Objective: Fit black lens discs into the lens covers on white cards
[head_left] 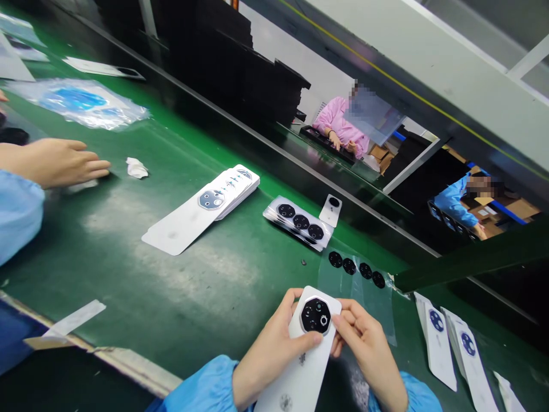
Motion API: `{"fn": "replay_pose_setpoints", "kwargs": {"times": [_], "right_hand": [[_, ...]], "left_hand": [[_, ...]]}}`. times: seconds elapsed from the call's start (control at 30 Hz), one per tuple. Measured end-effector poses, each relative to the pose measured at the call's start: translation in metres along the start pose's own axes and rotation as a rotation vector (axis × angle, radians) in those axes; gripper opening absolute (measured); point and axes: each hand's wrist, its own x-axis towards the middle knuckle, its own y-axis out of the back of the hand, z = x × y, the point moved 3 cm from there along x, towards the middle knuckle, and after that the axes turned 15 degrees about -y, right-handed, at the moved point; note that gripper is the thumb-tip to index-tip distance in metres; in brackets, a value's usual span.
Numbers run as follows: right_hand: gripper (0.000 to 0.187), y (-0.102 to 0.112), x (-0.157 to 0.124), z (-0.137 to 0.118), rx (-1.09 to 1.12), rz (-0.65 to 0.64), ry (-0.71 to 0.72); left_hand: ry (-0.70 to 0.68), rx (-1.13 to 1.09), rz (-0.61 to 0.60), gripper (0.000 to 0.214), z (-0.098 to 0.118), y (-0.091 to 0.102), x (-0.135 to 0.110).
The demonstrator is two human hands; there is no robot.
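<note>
The green work surface [163, 320] extends across the view. On it, beyond the left hand [274, 343] and to its left, lies a stack of white panels [180, 229], well apart from both hands.

The held white panel [304, 377] is located between the left hand and the right hand [364, 337], at the near edge of the work surface. Its long axis runs away from the person, leaning slightly right toward the far end; the near end leaves the frame. The left hand is clamped along the left edge, thumb laid across the face. The right hand pinches the right edge near the far end, thumb in front, fingers partly hidden behind.

A clear sheet [364, 309] bearing four black discs lies just beyond the panel, nearer the right hand.

The black camera plate [315, 315] sits at the far end of the held panel, between the two thumbs. The left thumb is at its lower rim, the right thumb beside its right rim; neither hand is clearly nearer. Actual contact with the rim cannot be determined.
</note>
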Motion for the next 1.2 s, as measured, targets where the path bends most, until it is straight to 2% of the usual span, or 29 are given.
{"fn": "replay_pose_setpoints", "kwargs": {"times": [0.2, 0.57, 0.9, 1.03, 1.2], "right_hand": [[0.037, -0.002, 0.003, 0.0, 0.019, 0.006, -0.009], [0.033, -0.003, 0.003, 0.002, 0.093, -0.004, -0.025], [0.033, -0.003, 0.0, 0.0, 0.085, 0.01, -0.019], [0.035, -0.004, 0.001, -0.001, 0.085, 0.007, -0.021], [0.037, -0.004, 0.003, -0.001, 0.087, 0.008, -0.028]], "left_hand": [[0.012, -0.024, -0.017, 0.047, 0.0, -0.002, 0.001], [0.111, -0.113, -0.036, 0.054, 0.003, -0.003, 0.0], [0.023, 0.062, -0.072, 0.043, 0.013, -0.001, -0.003], [0.011, 0.061, -0.052, 0.038, 0.018, -0.003, -0.005], [0.041, 0.042, -0.036, 0.041, 0.015, -0.003, -0.005]]}}
